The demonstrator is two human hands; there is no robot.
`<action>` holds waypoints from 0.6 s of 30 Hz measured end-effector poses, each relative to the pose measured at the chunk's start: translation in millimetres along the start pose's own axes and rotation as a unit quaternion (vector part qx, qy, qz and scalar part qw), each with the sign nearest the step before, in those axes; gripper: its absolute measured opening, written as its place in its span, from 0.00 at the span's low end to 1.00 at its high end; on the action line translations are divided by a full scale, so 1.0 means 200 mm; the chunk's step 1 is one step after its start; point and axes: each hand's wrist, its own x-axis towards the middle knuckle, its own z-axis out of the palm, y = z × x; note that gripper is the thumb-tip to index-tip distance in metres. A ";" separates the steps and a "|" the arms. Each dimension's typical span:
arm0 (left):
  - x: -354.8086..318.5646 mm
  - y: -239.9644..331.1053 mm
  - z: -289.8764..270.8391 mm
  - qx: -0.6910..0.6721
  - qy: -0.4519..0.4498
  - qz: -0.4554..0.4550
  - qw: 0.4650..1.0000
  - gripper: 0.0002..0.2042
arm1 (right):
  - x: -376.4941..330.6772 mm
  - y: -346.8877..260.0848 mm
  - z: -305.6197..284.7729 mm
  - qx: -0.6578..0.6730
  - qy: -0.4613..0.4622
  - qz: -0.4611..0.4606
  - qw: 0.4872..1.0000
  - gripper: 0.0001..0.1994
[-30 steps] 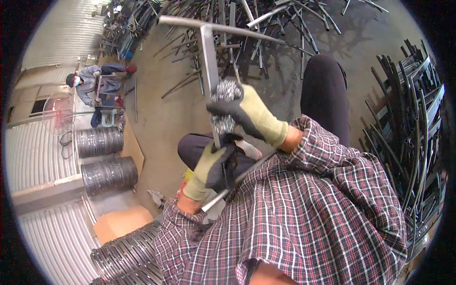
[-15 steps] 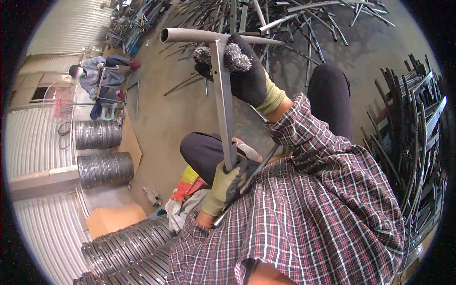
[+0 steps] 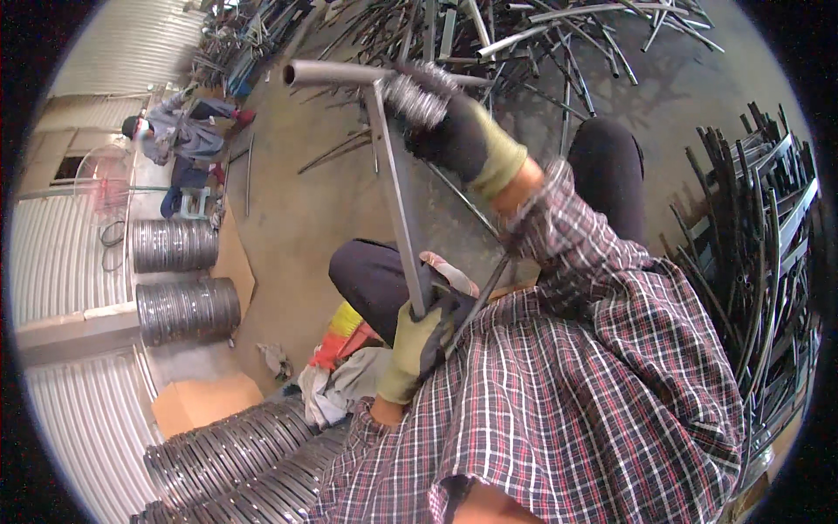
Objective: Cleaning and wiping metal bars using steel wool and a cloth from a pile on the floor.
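Metal frame: slanting upward, passing in front of the bent left knee, joining a flat bar to a round tube. Being gripped at the bar's lower end by the left gloved hand, wrapping fingers closely around it. Being touched at the tube by the right gloved hand, curling fingers around silvery wire wool.

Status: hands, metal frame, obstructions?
Left hand gripping metal frame by its straight bar. Right hand blurred, holding metal wool near round crosspiece. No obstruction visible at either hand.
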 end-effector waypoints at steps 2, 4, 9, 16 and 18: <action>0.00 0.00 0.03 0.035 -0.045 -0.001 0.998 0.06 | 0.06 -0.01 -0.05 -0.060 0.000 0.005 0.998 0.11; 0.01 -0.02 0.05 0.096 -0.015 0.058 0.994 0.07 | 0.05 0.07 -0.08 -0.084 -0.115 -0.042 0.989 0.10; -0.01 -0.07 -0.07 -0.013 0.072 0.042 0.996 0.06 | -0.29 0.24 0.08 -0.280 -0.059 0.058 0.956 0.09; 0.01 -0.05 0.00 0.092 -0.013 0.043 0.995 0.14 | -0.01 0.13 0.05 -0.160 -0.083 -0.164 0.970 0.10; 0.01 -0.03 -0.04 0.090 0.048 0.020 0.995 0.18 | -0.14 0.28 -0.02 -0.464 -0.090 -0.158 0.867 0.13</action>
